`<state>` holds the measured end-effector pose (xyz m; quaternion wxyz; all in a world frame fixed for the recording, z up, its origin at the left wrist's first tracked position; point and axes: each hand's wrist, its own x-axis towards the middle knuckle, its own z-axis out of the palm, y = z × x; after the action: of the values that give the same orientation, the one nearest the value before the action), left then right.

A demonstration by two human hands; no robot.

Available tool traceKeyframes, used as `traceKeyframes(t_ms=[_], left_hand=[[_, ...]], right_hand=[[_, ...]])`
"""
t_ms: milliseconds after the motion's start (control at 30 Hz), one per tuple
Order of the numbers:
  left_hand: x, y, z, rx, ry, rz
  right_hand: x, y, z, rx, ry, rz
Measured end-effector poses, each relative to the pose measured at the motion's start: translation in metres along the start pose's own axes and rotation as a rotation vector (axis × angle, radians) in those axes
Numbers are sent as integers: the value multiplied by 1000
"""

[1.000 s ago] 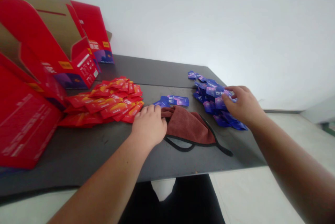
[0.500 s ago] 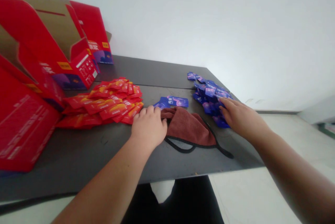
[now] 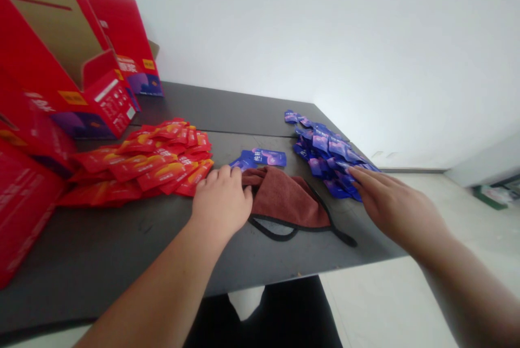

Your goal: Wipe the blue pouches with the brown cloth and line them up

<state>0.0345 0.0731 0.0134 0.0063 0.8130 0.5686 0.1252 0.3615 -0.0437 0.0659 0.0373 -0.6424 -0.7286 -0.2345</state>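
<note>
My left hand lies palm down on the dark table, its fingers stretched forward and nothing visible in it. Its thumb is against a folded brown cloth with black edging and straps. Just beyond the fingertips, a few purple sachets lie flat, one partly behind the hand. My right hand is at the right with its fingers extended and close together, palm side hidden. Its fingertips reach the near right side of a heaped pile of purple-blue sachets; whether they touch it I cannot tell.
A pile of red and orange sachets lies left of my left hand. Red cardboard boxes, some with flaps up, stand along the left. The grey table meets a white wall at the back. A pale tiled floor shows at the right.
My right hand has drawn slightly back and to the right from the purple-blue pile, its fingers straighter. My left hand stays beside the brown cloth. The view has turned a little to the right.
</note>
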Motion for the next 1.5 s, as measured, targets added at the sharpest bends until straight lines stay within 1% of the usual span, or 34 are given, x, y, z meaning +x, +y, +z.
traceKeyframes(t_ms=[200, 367, 433, 500, 600, 733, 800, 867, 933, 1000, 1067, 1167, 1233, 1300, 1333, 1400, 1433, 1500], left_hand=[[1, 0, 1, 5, -10, -3], [2, 0, 1, 4, -17, -7], [2, -1, 1, 1, -16, 5], [0, -1, 0, -2, -21, 35], [-4, 2, -1, -7, -46, 99], [-12, 8, -5, 1, -75, 146], [-15, 8, -8, 10, -87, 147], [-20, 7, -12, 11, -95, 148], [-26, 2, -15, 7, -102, 160], [-34, -3, -16, 6, -116, 184], [-41, -9, -17, 2, -133, 217], [-51, -17, -18, -13, -143, 234], [-57, -25, -20, -28, -144, 226], [-64, -33, -22, -30, -151, 216], [-67, -37, -23, -29, -157, 211], [-73, -42, -24, -37, -166, 197], [-75, -42, -25, -47, -153, 177], [-77, -35, -23, -67, -89, 123]], right_hand=[[3, 4, 14, -86, -10, -27], [10, 7, 26, -13, -36, -34], [13, 8, 32, -4, -43, -11], [17, 7, 35, -17, -20, 40], [22, -2, 35, 2, 25, 68], [26, -25, 25, 76, 99, 17], [25, -39, 17, 160, 115, -20], [23, -55, 11, 294, 58, -84], [21, -71, 9, 422, -44, -160], [23, -86, 11, 502, -123, -210], [31, -98, 17, 542, -168, -220], [53, -106, 22, 592, -204, -264], [69, -105, 22, 651, -242, -339], [81, -101, 19, 725, -281, -368], [85, -99, 19, 761, -288, -343], [88, -94, 21, 841, -262, -221], [88, -92, 24, 884, -233, -146], [85, -90, 33, 968, -161, -11]])
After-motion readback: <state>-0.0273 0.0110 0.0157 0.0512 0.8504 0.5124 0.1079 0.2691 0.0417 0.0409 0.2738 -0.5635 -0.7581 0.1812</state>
